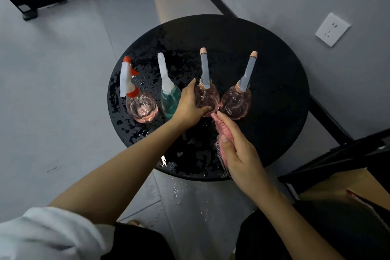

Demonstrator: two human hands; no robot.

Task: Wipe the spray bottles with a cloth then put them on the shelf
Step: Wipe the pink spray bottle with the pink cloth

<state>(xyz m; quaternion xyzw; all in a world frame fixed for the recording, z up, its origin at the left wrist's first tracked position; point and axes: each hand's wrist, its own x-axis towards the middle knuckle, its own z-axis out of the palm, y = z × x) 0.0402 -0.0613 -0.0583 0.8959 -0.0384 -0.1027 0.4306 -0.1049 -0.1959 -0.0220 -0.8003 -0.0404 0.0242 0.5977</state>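
Several spray bottles stand in a row on a wet round black table [274,53]. From left: a pink bottle with a red and white trigger [141,106], a green bottle with a white head [170,99], then two pink bottles with grey heads. My left hand [190,104] grips the third bottle [207,96] around its body. The fourth pink bottle [236,101] stands just right of it. My right hand [238,148] holds a pink cloth [221,127], its tip touching the lower front of the gripped bottle.
Water drops cover the table's left and front, and some lie on the grey floor below. A black frame [31,0] stands at the far left. A dark shelf edge with a wooden board [337,186] is at the right. A wall socket [332,29] sits on the wall.
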